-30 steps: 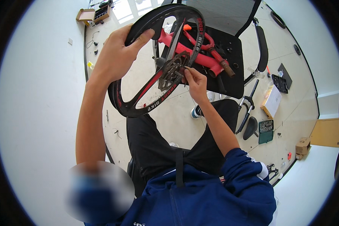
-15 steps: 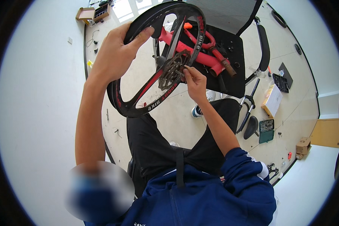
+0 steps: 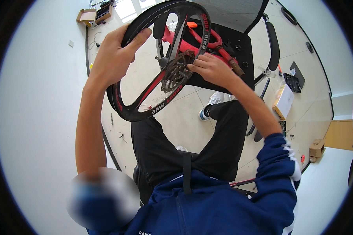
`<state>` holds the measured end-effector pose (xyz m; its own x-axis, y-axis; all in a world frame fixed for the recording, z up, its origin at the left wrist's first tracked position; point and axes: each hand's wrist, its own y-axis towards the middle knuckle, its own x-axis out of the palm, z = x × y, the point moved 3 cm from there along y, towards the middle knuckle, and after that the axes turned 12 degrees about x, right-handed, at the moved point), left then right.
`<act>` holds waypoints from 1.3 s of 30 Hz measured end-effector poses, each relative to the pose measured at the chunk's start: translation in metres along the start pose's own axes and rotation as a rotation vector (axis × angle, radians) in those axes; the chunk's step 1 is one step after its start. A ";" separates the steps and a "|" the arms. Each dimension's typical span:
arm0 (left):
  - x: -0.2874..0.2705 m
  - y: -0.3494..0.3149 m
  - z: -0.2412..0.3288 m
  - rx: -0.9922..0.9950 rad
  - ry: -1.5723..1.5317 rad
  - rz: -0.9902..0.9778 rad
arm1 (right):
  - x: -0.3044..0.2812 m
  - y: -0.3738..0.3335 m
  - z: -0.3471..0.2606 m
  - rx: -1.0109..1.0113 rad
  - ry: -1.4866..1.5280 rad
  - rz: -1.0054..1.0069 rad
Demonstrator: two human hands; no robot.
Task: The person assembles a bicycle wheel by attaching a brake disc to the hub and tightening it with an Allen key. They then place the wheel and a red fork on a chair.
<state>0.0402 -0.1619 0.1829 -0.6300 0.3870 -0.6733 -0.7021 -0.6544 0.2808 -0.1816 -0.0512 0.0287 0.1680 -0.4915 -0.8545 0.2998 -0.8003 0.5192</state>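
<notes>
A black bicycle wheel (image 3: 135, 114) with broad spokes and red trim is held up, tilted, in front of me. My left hand (image 3: 113, 58) grips its rim at the upper left, thumb on the near face. At the hub sits a dark cut-out metal disc (image 3: 170, 80). My right hand (image 3: 213, 69) is at the disc's right side, close to the rim, with fingers curled and pinched together. Whatever those fingertips hold, if anything, is hidden. Behind the wheel, a pink bicycle frame (image 3: 187, 47) and a pink fork (image 3: 220, 47) lie on a black chair seat (image 3: 245, 49).
The chair's armrest (image 3: 273, 45) rises on the right. Farther right on the floor are a black tool case (image 3: 292, 83), a white-topped box (image 3: 284, 102) and a cardboard box (image 3: 316, 148). An open carton (image 3: 86, 15) stands at the far left, near the white wall (image 3: 39, 98).
My right hand has turned, its wrist and forearm swinging right and its back now facing up, while the fingers stay near the hub. The wheel and left hand have shifted slightly left.
</notes>
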 end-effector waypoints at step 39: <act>0.011 -0.009 0.027 -0.249 -0.065 0.140 | 0.006 -0.035 -0.027 1.212 1.453 1.102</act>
<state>0.0303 -0.1344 0.1914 -0.7408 0.3173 -0.5920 -0.5085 -0.8408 0.1857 -0.1655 -0.0168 0.0045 0.3748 -0.7109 0.5951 -0.8558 -0.5122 -0.0730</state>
